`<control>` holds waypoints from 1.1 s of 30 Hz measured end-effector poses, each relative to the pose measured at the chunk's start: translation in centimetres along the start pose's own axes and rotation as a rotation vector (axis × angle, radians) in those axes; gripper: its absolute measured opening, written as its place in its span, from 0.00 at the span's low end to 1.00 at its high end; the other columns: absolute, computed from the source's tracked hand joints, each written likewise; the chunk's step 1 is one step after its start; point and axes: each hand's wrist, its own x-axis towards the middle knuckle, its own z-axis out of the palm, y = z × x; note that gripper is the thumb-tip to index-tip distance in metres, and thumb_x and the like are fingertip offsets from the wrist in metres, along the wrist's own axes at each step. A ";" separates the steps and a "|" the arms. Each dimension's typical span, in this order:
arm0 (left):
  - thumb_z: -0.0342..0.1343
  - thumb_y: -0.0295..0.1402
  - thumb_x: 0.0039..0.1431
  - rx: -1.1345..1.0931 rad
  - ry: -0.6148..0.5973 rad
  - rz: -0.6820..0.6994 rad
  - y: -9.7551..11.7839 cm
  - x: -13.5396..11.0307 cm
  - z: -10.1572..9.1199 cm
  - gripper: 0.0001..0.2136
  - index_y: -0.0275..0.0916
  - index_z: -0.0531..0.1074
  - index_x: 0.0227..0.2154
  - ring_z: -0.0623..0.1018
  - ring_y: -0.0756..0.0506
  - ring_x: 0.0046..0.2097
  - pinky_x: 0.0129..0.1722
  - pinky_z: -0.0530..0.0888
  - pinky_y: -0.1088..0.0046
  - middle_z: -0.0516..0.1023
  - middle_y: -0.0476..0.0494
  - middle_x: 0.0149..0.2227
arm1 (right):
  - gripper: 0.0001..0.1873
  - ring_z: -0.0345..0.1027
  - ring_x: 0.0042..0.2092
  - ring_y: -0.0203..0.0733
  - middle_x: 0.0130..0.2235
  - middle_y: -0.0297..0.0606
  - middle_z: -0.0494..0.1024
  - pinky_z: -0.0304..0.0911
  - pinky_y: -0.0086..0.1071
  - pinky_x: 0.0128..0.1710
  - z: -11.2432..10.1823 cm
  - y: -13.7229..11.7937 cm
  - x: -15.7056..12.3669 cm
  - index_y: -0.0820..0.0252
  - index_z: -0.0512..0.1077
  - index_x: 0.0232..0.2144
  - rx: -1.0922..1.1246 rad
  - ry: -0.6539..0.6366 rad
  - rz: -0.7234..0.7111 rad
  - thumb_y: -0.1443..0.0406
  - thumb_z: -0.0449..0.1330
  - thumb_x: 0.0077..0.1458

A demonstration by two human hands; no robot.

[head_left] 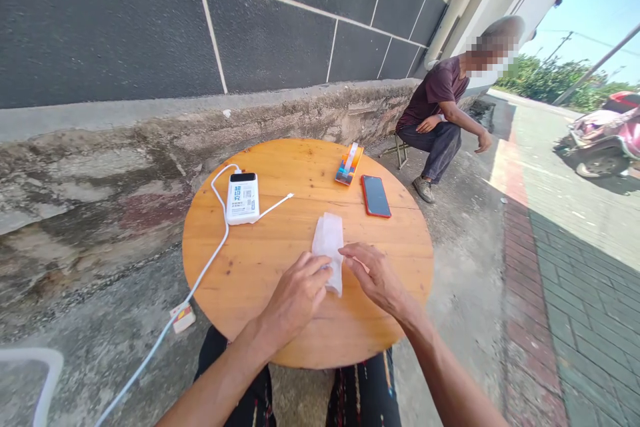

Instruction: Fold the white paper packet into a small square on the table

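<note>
A thin, whitish, see-through folded sheet lies on the round wooden table in front of me; its exact kind I cannot make out. My left hand rests over the sheet's lower left side, its fingers bent and closed on that edge. At the right edge, my right hand hovers with index finger stretched toward the sheet and thumb apart. Its fingertips are at or very near the edge, and nothing shows in its grasp.
On the table are a white power bank with a white cable, an orange-and-blue tape dispenser and a red-edged phone. A person sits on a stool beyond, near a dark tiled wall. A small box lies on the ground.
</note>
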 end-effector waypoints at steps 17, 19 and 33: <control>0.46 0.17 0.54 -0.126 0.053 -0.082 -0.5 0.0 0.8 0.16 0.40 0.74 0.37 0.71 0.45 0.47 0.47 0.71 0.66 0.75 0.46 0.46 | 0.19 0.68 0.49 0.47 0.49 0.43 0.76 0.59 0.41 0.49 0.6 -2.1 -0.9 0.57 0.69 0.50 -0.059 -0.102 -0.028 0.60 0.61 0.56; 0.47 0.17 0.53 -0.130 0.056 -0.098 -0.4 0.1 0.8 0.15 0.40 0.74 0.36 0.71 0.45 0.47 0.47 0.71 0.66 0.75 0.46 0.46 | 0.18 0.69 0.48 0.46 0.48 0.42 0.76 0.59 0.40 0.49 0.9 -1.9 -0.9 0.57 0.69 0.49 -0.053 -0.090 -0.018 0.61 0.61 0.56; 0.46 0.18 0.55 -0.107 0.070 -0.200 3.9 -3.4 0.6 0.14 0.41 0.72 0.36 0.72 0.45 0.44 0.43 0.72 0.67 0.75 0.45 0.43 | 0.22 0.65 0.50 0.48 0.50 0.45 0.72 0.59 0.43 0.51 0.3 -4.8 -4.3 0.60 0.66 0.52 -0.100 -0.223 -0.062 0.64 0.61 0.54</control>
